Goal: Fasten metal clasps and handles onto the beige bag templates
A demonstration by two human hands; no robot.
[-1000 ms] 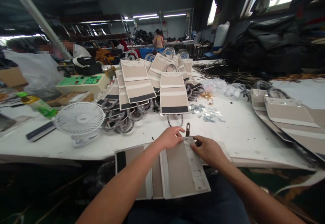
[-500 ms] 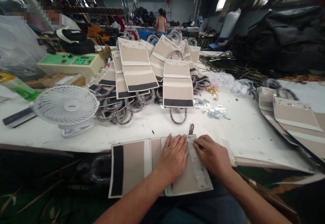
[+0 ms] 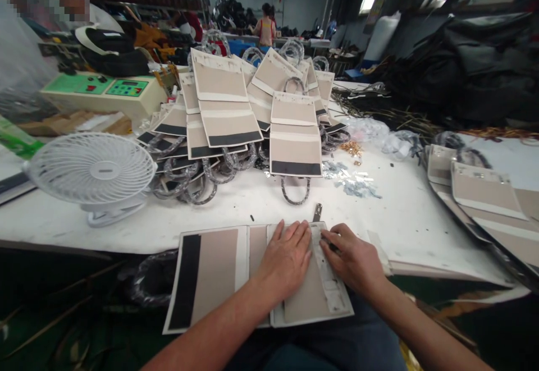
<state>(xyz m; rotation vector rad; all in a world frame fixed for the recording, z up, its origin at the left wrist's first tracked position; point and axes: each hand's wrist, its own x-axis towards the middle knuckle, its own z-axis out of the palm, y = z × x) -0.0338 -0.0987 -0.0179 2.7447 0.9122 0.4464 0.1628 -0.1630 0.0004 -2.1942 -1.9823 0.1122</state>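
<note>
A beige bag panel [image 3: 221, 264] with white strips and a black band at its left end lies open at the table's front edge, partly over my lap. My left hand [image 3: 286, 259] rests flat on it, fingers stretched out. At the panel's upper right, my right hand [image 3: 353, 253] has thumb and fingers pinched together against the pale strip [image 3: 330, 287]; whatever small thing is between them is hidden. A small metal piece [image 3: 317, 212] sticks out beyond the panel's far edge. A plastic-wrapped handle [image 3: 147, 281] hangs at the panel's left.
A pile of similar panels [image 3: 225, 87] with wrapped handles stands ahead. Left are a white fan [image 3: 95, 169] and a control box [image 3: 105, 99]. Metal plates [image 3: 353, 183] and gold fittings [image 3: 351, 147] lie right of the pile. More panels [image 3: 484, 188] sit at the right. A person [image 3: 266, 28] is far behind.
The view has shifted slightly, and the panel's left end sits a little further left and lower. Both hands keep nearly the same places on the panel.
</note>
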